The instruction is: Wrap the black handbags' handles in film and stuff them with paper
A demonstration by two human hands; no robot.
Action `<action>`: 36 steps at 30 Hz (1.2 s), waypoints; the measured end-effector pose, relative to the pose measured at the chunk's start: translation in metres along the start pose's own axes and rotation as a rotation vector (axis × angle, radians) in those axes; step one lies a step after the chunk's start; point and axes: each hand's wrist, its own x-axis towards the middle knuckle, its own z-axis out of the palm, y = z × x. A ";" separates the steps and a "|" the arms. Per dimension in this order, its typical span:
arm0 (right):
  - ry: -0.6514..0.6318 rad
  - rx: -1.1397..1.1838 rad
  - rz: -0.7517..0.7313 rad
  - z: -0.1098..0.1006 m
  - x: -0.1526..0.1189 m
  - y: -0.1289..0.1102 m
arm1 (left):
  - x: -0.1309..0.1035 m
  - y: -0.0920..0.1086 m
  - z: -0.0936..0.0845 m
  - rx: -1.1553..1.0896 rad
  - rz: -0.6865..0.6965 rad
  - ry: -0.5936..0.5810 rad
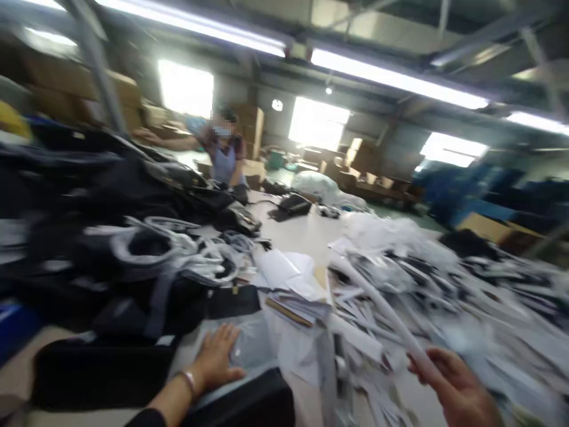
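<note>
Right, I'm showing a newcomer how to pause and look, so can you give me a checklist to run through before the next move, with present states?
1. Left hand flat on the clear plastic: ok, the left hand is spread on the clear plastic.
2. Right hand has a grip: ok, the right hand holds a long white strip.
3. Strip's far end free: cannot tell, blurred.
4. Surface below strip uncluttered: not ok, loose white pieces lie there.
5. Co-worker clear of both hands: ok, well beyond them.
</note>
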 end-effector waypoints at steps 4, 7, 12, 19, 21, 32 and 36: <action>-0.409 0.121 -0.136 0.160 0.020 -0.008 | -0.002 -0.012 0.005 -0.089 0.001 0.047; -0.685 0.033 -0.319 0.250 0.016 -0.035 | -0.008 -0.018 0.016 -0.129 0.048 0.085; -0.894 -0.230 -0.593 0.336 0.012 -0.052 | -0.014 -0.010 0.009 -0.156 0.081 0.072; -0.987 -0.466 -0.529 0.379 0.038 0.008 | 0.001 -0.008 0.013 -0.131 0.081 0.115; -0.994 -0.517 -0.573 0.378 0.044 0.018 | 0.001 -0.009 0.016 -0.133 0.083 0.124; -1.116 -0.546 -0.883 0.386 0.059 0.027 | 0.002 -0.006 0.006 -0.089 0.074 0.186; -1.187 -0.561 -0.970 0.388 0.070 0.024 | 0.005 -0.008 0.000 -0.040 0.077 0.184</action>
